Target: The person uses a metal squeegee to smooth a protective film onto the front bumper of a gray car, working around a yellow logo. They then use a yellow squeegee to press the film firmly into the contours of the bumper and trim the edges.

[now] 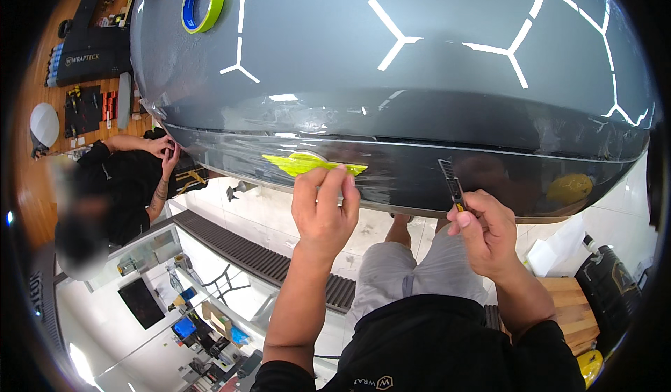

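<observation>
My left hand (pixel 325 207) is closed, its fingertips pinching at the upper right edge of a yellow-green wing-shaped piece (pixel 297 162). That piece lies against the front edge of a dark grey car hood (pixel 307 56), where clear film (pixel 237 151) looks wrinkled and shiny. My fingers cover part of its lower edge. To the right, my right hand (pixel 484 227) grips a snap-off utility knife (pixel 456 195) with a black-and-yellow body. Its tip points up, close to the glossy dark panel (pixel 412 175); whether it touches I cannot tell.
A green tape roll with a blue core (pixel 203 5) rests on the hood. At the left a co-worker (pixel 119 182) has both hands at the car's edge. A dark ribbed strip (pixel 237 237) crosses the floor behind. A wooden surface (pixel 570 308) and black case (pixel 608 283) stand right.
</observation>
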Demonstrator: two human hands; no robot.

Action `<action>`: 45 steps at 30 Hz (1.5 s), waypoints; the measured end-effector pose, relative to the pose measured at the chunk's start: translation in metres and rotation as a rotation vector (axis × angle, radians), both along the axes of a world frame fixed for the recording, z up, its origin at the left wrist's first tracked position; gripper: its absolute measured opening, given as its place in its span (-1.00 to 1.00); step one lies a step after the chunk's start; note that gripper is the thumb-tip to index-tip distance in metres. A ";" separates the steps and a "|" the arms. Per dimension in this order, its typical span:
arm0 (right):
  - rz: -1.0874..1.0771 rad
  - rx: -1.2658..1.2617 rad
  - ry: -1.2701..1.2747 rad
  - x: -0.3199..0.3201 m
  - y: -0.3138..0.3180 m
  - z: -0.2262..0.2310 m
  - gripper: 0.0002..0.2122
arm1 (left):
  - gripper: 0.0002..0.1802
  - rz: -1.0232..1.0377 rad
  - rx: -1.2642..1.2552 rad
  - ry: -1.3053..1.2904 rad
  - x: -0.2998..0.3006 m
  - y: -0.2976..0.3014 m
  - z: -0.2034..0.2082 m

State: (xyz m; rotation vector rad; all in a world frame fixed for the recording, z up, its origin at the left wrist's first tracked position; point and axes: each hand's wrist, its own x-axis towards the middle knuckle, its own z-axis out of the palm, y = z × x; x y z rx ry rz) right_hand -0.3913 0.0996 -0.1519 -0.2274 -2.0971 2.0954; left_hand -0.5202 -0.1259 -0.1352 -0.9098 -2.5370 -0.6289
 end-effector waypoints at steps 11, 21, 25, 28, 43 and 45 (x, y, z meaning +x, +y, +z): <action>-0.019 -0.033 -0.018 0.002 -0.003 -0.003 -0.83 | -0.87 0.013 0.179 -0.078 0.007 -0.011 -0.015; -0.052 0.016 -0.035 0.006 -0.010 0.005 -0.81 | -0.96 0.076 0.668 -0.276 0.027 -0.033 -0.019; -0.072 0.026 -0.040 -0.002 -0.017 0.014 -0.82 | -0.86 0.011 0.546 -0.203 0.025 -0.039 -0.015; -0.088 -0.001 -0.063 -0.008 -0.025 0.017 -0.82 | -0.70 -0.027 0.219 -0.019 -0.002 -0.032 -0.015; -0.101 0.032 -0.051 -0.021 -0.062 0.013 -0.82 | -0.64 -0.258 0.136 -0.168 -0.022 -0.050 -0.012; -0.126 0.070 -0.079 -0.021 -0.064 0.014 -0.82 | -0.68 -0.366 0.035 -0.108 -0.036 -0.040 0.008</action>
